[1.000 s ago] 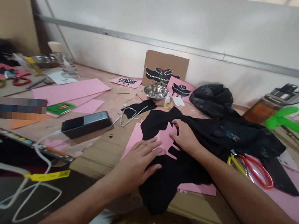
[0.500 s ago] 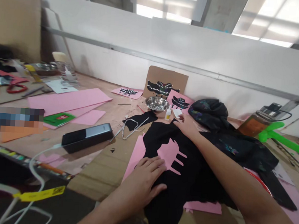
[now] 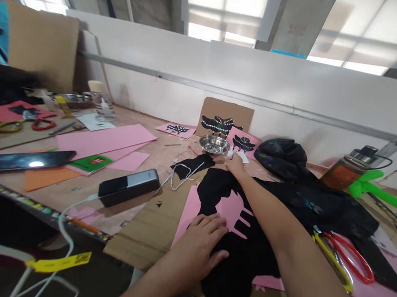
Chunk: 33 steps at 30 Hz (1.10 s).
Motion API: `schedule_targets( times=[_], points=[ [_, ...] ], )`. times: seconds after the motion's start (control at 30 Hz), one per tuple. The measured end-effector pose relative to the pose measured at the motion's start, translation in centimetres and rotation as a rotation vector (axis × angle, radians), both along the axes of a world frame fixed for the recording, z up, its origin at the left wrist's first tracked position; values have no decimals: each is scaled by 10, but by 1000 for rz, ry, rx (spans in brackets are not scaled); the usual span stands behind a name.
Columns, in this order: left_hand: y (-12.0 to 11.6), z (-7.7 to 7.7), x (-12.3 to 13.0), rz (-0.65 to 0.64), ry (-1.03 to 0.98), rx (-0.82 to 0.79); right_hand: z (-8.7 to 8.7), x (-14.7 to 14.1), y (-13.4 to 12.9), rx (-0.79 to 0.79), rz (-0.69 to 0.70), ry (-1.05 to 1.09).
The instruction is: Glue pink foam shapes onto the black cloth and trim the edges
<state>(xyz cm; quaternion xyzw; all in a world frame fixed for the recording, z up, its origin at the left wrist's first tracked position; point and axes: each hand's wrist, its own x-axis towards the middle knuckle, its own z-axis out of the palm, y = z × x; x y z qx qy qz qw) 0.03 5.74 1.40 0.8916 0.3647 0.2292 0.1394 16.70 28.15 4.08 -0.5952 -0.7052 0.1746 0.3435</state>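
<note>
My left hand lies flat with spread fingers on a black cloth, partly over a pink paper cutout with prong-like strips. At the far end of the cloth my right hand is closed around a small white glue bottle, whose tip points up. Just behind the bottle stands a shallow metal bowl with small bits inside. A white scrap of paper lies beside the right hand. To the left, a string of white beads rests across a black cloth piece.
Beaded black shapes on cardboard and pink paper lean at the back. A power bank and a phone lie left. Red-handled scissors, dark patterned fabric and a bottle of amber liquid are right.
My right hand has moved left from beside the white paper scrap and taken hold of the glue bottle. My left hand stays on the cloth. The view has shifted slightly.
</note>
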Motion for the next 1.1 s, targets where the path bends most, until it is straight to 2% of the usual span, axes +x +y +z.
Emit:
schedule_targets(
  times=[0.1,0.2,0.27,0.37,0.43,0.53,0.63,0.8,0.97,1.1],
  points=[
    [0,-2,-2,3,-25,28,7,9,-17,8,-5,74],
    [6,6,-8,91,-226,79,13,25,-50,-8,84,147],
    [16,21,-14,186,-426,33,15,36,-79,-65,222,263],
    [37,49,-16,298,-531,-111,17,49,-123,-148,391,352],
    [51,64,-10,278,-561,-175,18,53,-149,-177,425,372],
    [66,75,4,179,-527,-221,16,56,-173,-183,437,357],
    [71,77,17,121,-375,-152,12,59,-181,-138,449,303],
    [71,85,26,107,-196,-31,10,65,-179,-41,437,202],
    [75,95,30,32,-146,-55,9,68,-177,8,404,169],
    [79,94,32,5,-209,-101,11,68,-178,42,389,218]
  ],
)
